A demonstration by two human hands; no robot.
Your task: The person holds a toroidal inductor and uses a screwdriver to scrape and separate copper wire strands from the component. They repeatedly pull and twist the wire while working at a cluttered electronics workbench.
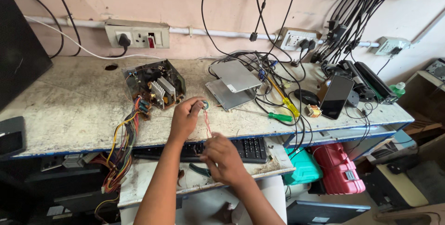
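My left hand [185,117] is raised over the front of the workbench, pinching a small round coil-like part [206,105] at its fingertips. A thin reddish wire [207,123] runs down from that part to my right hand [223,157], whose fingers are closed on the wire's lower end above a black keyboard [250,148]. Just behind and left of my left hand sits an open power supply unit [155,86] with its circuit board exposed. A bundle of coloured cables [121,146] trails from it over the bench edge.
Two grey metal drive cases [234,83] lie stacked mid-bench. A green-handled screwdriver [278,116], a yellow-handled screwdriver [287,104], a mouse [307,97] and a propped phone [335,96] sit to the right among black cables. Pliers [200,170] rest by the keyboard. Wall sockets [137,35] line the back.
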